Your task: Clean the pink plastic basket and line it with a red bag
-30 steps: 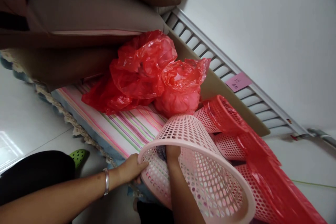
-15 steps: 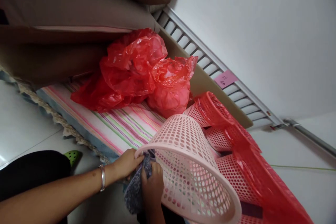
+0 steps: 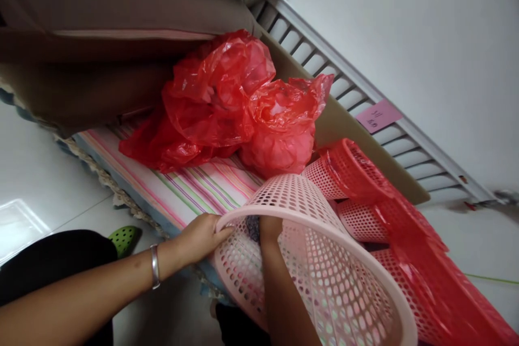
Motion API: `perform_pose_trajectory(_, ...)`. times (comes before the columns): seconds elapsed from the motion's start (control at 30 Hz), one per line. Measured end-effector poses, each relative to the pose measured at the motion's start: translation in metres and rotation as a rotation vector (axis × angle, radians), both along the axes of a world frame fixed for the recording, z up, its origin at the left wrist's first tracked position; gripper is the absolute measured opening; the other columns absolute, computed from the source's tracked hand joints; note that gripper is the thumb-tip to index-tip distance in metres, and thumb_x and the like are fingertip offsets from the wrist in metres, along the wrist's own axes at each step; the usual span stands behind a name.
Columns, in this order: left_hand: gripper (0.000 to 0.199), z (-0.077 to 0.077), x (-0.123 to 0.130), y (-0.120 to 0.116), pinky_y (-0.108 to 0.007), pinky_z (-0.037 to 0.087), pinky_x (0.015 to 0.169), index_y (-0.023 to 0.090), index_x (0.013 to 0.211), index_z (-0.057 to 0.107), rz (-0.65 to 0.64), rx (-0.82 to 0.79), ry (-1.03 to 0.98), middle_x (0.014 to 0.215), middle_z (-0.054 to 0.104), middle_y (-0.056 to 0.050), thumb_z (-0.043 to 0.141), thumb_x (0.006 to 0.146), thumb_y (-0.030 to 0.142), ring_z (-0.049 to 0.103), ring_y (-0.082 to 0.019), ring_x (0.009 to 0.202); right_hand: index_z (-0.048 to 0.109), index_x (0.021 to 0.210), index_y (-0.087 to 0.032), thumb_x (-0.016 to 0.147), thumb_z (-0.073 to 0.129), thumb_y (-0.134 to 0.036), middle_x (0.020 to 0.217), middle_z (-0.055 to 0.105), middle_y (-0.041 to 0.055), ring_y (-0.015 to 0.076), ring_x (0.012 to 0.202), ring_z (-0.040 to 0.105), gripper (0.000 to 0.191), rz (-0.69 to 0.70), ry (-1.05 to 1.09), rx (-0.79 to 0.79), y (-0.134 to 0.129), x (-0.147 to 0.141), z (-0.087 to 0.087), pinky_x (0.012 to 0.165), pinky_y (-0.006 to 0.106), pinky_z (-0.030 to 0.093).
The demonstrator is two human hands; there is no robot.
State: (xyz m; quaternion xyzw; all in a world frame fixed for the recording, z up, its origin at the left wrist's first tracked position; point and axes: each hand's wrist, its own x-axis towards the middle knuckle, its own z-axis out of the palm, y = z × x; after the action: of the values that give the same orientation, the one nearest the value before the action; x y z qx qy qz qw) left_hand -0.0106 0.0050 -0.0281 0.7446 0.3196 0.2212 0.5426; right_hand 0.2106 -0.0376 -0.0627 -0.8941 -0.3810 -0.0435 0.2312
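A pink perforated plastic basket (image 3: 357,248) lies tilted with its wide mouth facing me. My left hand (image 3: 205,239) grips the rim at its left side, thumb over the edge. Inside the basket, my right hand (image 3: 271,227) is closed on a grey-blue cloth (image 3: 253,228) and holds it near the inner wall below the upper rim. The rim hides part of that hand and of the cloth. A striped bed sheet (image 3: 198,189) shows beneath and behind the basket.
Red plastic bags (image 3: 219,97) sit on the sheet behind the basket. More pink baskets (image 3: 360,220), partly wrapped in red plastic (image 3: 417,238), stand at the right. A metal headboard rail (image 3: 336,59) with a pink note (image 3: 379,116) runs along the wall. A green clog (image 3: 124,240) is on the floor.
My right hand has moved with the cloth from the rim into the basket. My left hand has let go of the cloth and keeps hold of the rim. The view has shifted slightly.
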Motion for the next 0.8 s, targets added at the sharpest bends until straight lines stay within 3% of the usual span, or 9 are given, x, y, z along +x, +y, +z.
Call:
perform_pose_trajectory(0.1, 0.039, -0.021, 0.002, -0.01, -0.022, 0.042, 0.048, 0.014, 0.08, 0.064, -0.02, -0.256, -0.071, 0.065, 0.066, -0.002, 0.047, 0.081, 0.049, 0.058, -0.015, 0.052, 0.06, 0.103, -0.015, 0.089, 0.05, -0.04, 0.1, 0.062, 0.0052, 0.0164, 0.086, 0.06, 0.03, 0.015, 0.0, -0.002, -0.004, -0.002, 0.001, 0.077, 0.034, 0.049)
perform_pose_trajectory(0.23, 0.056, -0.046, 0.009, -0.028, -0.023, 0.041, 0.037, 0.012, 0.072, 0.06, -0.091, -0.533, -0.027, 0.046, 0.058, -0.001, 0.043, 0.075, 0.065, 0.053, -0.014, 0.034, 0.066, 0.089, -0.016, 0.087, 0.042, -0.04, 0.078, 0.067, 0.0057, 0.0212, 0.082, 0.061, 0.034, 0.071, -0.044, -0.035, 0.004, 0.005, 0.012, 0.072, 0.03, 0.045)
perform_pose_trajectory(0.4, 0.061, -0.048, 0.016, -0.035, -0.028, 0.047, 0.041, 0.014, 0.059, 0.056, -0.048, -0.555, -0.069, 0.038, 0.053, -0.001, 0.037, 0.073, 0.071, 0.053, -0.015, 0.034, 0.064, 0.094, -0.015, 0.082, 0.045, -0.042, 0.092, 0.067, 0.0132, 0.0262, 0.089, 0.06, 0.035, 0.093, -0.114, -0.07, -0.007, -0.01, 0.017, 0.075, 0.033, 0.043)
perform_pose_trajectory(0.5, 0.06, -0.042, 0.017, -0.036, -0.028, 0.045, 0.039, 0.015, 0.06, 0.055, -0.026, -0.536, -0.078, 0.037, 0.052, 0.0, 0.039, 0.071, 0.072, 0.054, -0.017, 0.035, 0.06, 0.101, -0.013, 0.081, 0.047, -0.04, 0.098, 0.064, 0.0144, 0.0267, 0.092, 0.059, 0.036, 0.138, -0.151, -0.069, -0.043, -0.039, 0.005, 0.08, 0.035, 0.043)
perform_pose_trajectory(0.67, 0.056, -0.042, 0.016, -0.036, -0.028, 0.046, 0.039, 0.016, 0.062, 0.054, -0.004, -0.528, -0.084, 0.042, 0.055, -0.002, 0.041, 0.07, 0.07, 0.058, -0.019, 0.039, 0.055, 0.1, -0.017, 0.082, 0.05, -0.035, 0.091, 0.062, 0.0095, 0.0245, 0.088, 0.058, 0.026, 0.302, -0.244, -0.003, -0.103, -0.087, -0.022, 0.078, 0.035, 0.044)
perform_pose_trajectory(0.8, 0.055, -0.046, 0.016, -0.035, -0.026, 0.046, 0.039, 0.017, 0.059, 0.053, -0.001, -0.51, -0.083, 0.042, 0.054, -0.001, 0.037, 0.074, 0.067, 0.058, -0.018, 0.039, 0.053, 0.099, -0.018, 0.081, 0.052, -0.033, 0.091, 0.061, 0.008, 0.0234, 0.088, 0.057, 0.023, 0.347, -0.267, 0.017, -0.112, -0.096, -0.026, 0.079, 0.035, 0.044)
